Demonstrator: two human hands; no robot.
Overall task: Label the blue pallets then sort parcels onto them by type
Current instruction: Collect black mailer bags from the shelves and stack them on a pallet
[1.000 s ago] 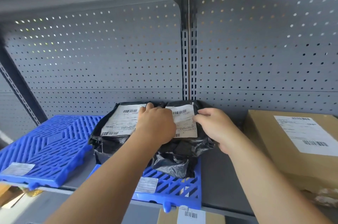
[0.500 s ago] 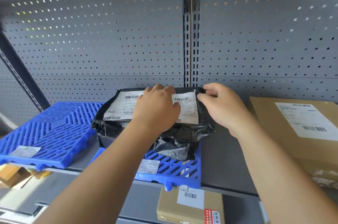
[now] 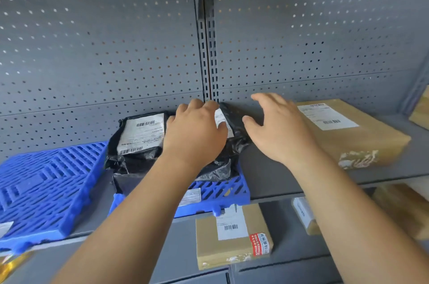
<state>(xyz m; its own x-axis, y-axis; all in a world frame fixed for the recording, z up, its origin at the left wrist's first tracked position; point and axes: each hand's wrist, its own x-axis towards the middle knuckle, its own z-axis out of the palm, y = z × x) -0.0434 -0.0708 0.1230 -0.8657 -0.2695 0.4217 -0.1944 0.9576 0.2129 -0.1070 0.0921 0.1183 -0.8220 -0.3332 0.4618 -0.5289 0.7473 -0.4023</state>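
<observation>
Two black plastic parcels [image 3: 137, 158] with white shipping labels lie stacked on a blue pallet [image 3: 218, 193] that carries a small white label at its front. My left hand [image 3: 195, 135] rests flat on top of the right-hand black parcel, fingers reaching toward the back wall. My right hand [image 3: 276, 126] hovers open just right of the parcels, fingers spread, holding nothing. A second blue pallet [image 3: 46, 186] lies to the left with only a small label on its front edge.
A brown cardboard parcel [image 3: 352, 135] with a white label sits on the grey shelf at the right. Below the shelf stand a small cardboard box [image 3: 232, 239] with a red sticker and further boxes at the right. A perforated grey panel backs the shelf.
My right hand has let go of the black parcel's edge and opened, moving slightly right. My left hand has stayed on the parcel. The view has tilted down, showing more of the lower shelf.
</observation>
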